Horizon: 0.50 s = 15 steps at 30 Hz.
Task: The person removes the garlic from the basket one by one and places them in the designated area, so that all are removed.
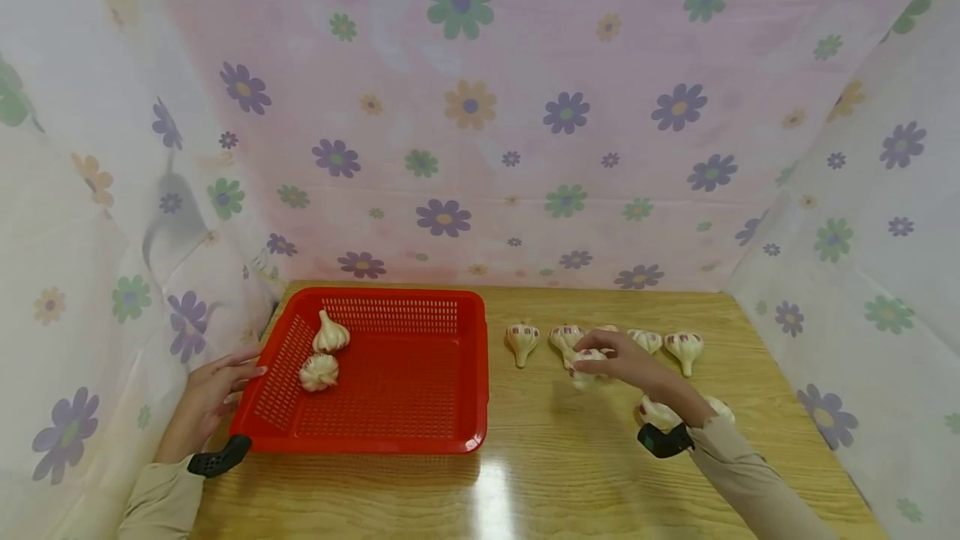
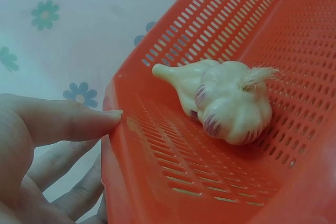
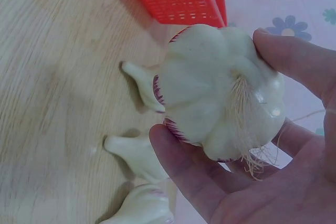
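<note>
My right hand (image 1: 622, 361) holds a garlic bulb (image 3: 220, 93) between thumb and fingers, its stringy roots facing the right wrist camera. In the head view this bulb overlaps the row of bulbs at the back of the table. My left hand (image 1: 206, 398) is at the left side of a red plastic basket (image 1: 360, 445), thumb tip on its rim and the other fingers along the outside of the wall. Two bulbs lie inside the basket near that side: one garlic bulb (image 1: 330, 333) with its stem up, and another garlic bulb (image 2: 236, 103) showing its roots.
Several more bulbs lie on the wooden table (image 1: 555, 473), among them a garlic bulb (image 1: 522, 342) right of the basket and a garlic bulb (image 1: 684, 350) farther right. Another bulb (image 1: 658, 412) lies partly under the right wrist. Flowered cloth (image 1: 517, 123) surrounds the table at back and sides.
</note>
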Each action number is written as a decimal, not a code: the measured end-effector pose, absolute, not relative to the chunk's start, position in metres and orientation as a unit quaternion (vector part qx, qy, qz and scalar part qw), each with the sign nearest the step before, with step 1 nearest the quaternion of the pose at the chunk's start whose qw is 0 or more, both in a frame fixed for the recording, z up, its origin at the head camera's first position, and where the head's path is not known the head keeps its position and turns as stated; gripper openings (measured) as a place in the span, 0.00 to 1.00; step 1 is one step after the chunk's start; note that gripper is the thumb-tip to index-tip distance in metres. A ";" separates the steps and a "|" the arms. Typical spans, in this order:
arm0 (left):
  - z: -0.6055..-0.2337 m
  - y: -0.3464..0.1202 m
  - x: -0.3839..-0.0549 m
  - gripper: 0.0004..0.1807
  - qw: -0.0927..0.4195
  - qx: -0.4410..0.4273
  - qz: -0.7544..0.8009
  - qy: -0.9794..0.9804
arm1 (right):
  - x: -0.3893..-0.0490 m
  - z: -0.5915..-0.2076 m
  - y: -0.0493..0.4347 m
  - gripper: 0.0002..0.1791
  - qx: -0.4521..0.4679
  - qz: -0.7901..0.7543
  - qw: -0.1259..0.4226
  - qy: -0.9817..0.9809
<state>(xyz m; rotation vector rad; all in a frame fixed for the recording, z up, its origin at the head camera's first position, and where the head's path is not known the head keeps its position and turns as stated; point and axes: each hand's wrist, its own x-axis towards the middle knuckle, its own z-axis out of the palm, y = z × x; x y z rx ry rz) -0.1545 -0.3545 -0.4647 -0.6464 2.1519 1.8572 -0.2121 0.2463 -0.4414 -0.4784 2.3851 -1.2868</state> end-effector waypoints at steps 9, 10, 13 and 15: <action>-0.465 -0.355 -0.155 0.38 0.115 -0.219 0.631 0.735 | -0.209 -0.455 0.263 0.21 -0.155 -0.453 0.188 0.857; -0.465 -0.355 -0.155 0.38 0.115 -0.218 0.630 0.736 | -0.208 -0.455 0.265 0.21 -0.152 -0.453 0.188 0.858; -0.466 -0.356 -0.155 0.38 0.117 -0.215 0.629 0.738 | -0.207 -0.457 0.270 0.22 -0.143 -0.450 0.187 0.861; -0.467 -0.357 -0.155 0.38 0.117 -0.213 0.630 0.738 | -0.206 -0.459 0.272 0.22 -0.136 -0.450 0.183 0.863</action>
